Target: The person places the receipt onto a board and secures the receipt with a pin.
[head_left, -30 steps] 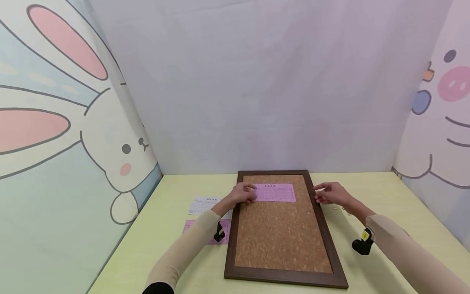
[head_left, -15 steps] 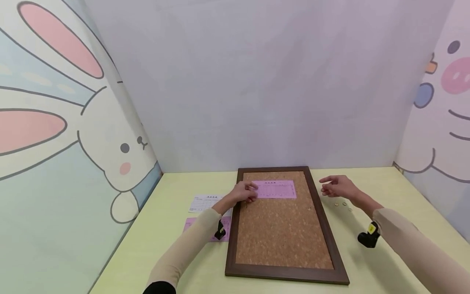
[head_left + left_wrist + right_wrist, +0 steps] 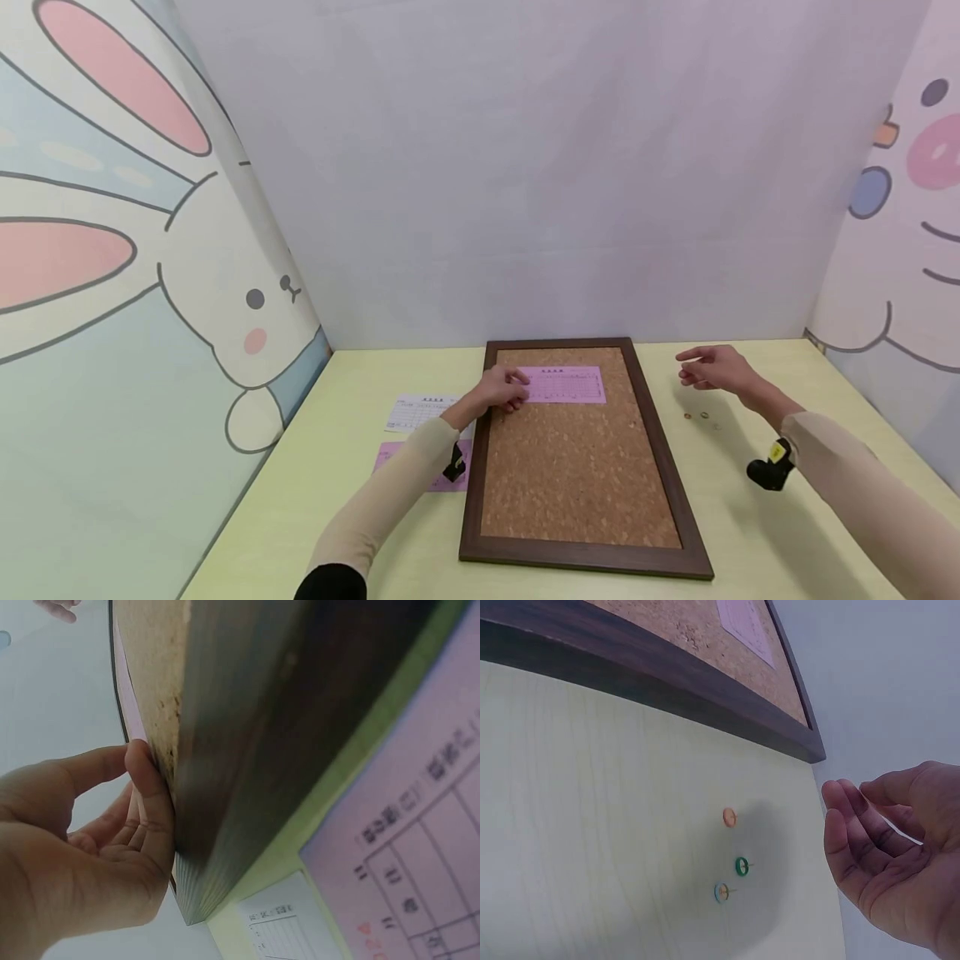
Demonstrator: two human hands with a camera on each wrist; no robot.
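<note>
A cork board in a dark brown frame lies on the pale yellow table, a pink printed slip flat across its upper part. My left hand is at the slip's left edge, thumb and fingers bent and fingertips holding the edge against the cork. Right of the board, my right hand hovers above the table with loosely bent fingers; nothing shows between them in the right wrist view. Below that hand lie three thumbtacks: an orange thumbtack, a green thumbtack and a blue-rimmed thumbtack.
Left of the board, a white printed slip and another pink slip lie on the table, partly behind my left forearm. A pale curtain stands at the back, with cartoon-printed panels on both sides.
My right hand has moved from the board's right frame edge to the right, over the table beside the thumbtacks. My left hand stays at the pink slip's edge.
</note>
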